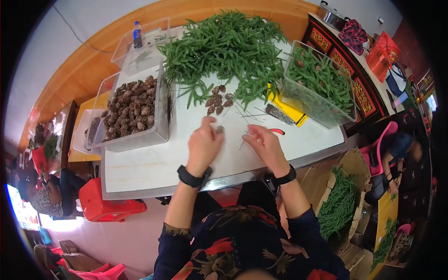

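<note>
Head view: left-hand fingers [208, 121] pinch a small, blurred brown pine cone [220, 129], right-hand fingers [255, 130] a thin grey wire [241, 145]

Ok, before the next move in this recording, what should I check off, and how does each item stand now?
1. Left hand holding something: ok, a small brown object is at its fingertips, though blurred.
2. Right hand holding a thin grey wire: ok, pinched at the fingertips.
3. Loose brown scaly pine cones near: ok, grouped just beyond the left hand.
4. Spare thin wires tidy: not ok, several lie scattered on the white tabletop.
5. Red-handled tool closed: cannot tell, mostly hidden behind the right hand.
6. Green needle-leaved sprigs available: ok, heaped at the far side.
</note>
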### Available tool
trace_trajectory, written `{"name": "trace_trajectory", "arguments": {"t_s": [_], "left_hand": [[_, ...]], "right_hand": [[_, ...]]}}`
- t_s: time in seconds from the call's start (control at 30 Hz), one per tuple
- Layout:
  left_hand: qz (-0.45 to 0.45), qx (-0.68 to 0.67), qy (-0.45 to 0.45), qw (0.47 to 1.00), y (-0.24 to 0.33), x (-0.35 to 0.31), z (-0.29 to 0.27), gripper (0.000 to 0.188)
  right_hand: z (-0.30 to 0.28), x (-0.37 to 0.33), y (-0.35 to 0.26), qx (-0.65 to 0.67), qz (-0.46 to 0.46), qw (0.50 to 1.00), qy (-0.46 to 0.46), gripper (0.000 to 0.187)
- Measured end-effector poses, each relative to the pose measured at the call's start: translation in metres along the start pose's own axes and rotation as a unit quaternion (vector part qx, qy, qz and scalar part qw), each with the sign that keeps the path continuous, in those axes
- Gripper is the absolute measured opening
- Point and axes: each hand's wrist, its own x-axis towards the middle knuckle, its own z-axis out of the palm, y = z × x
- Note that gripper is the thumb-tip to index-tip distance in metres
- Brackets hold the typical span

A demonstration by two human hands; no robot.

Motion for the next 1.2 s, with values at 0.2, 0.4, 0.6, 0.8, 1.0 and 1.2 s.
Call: {"name": "trace_trajectory", "arguments": {"t_s": [0.2, 0.4, 0.6, 0.8, 1.0, 1.2], "left_hand": [[0.037, -0.105, -0.056, 0.992, 0.043, -0.013, 0.020, 0.043], [0.082, -0.110, -0.077, 0.988, 0.066, -0.009, 0.043, 0.042], [0.148, -0.001, -0.016, 0.989, 0.037, 0.070, 0.052, 0.029], [0.107, 0.283, 0.054, 0.952, -0.009, 0.154, 0.086, 0.023], [0.060, 0.241, -0.033, 0.968, -0.023, 0.146, 0.071, 0.029], [0.091, 0.231, -0.093, 0.964, -0.028, 0.094, 0.043, 0.025]], "right_hand": [[0.011, 0.002, 0.001, 0.460, 0.226, 0.854, -0.087, 0.023], [0.001, -0.012, 0.013, 0.496, 0.217, 0.840, -0.022, 0.023], [-0.025, -0.026, 0.043, 0.582, 0.236, 0.773, 0.091, 0.022], [-0.020, -0.044, 0.062, 0.565, 0.175, 0.798, 0.116, 0.024], [-0.018, -0.045, 0.066, 0.588, 0.159, 0.787, 0.098, 0.023], [-0.024, -0.045, 0.066, 0.594, 0.167, 0.781, 0.096, 0.022]]}}
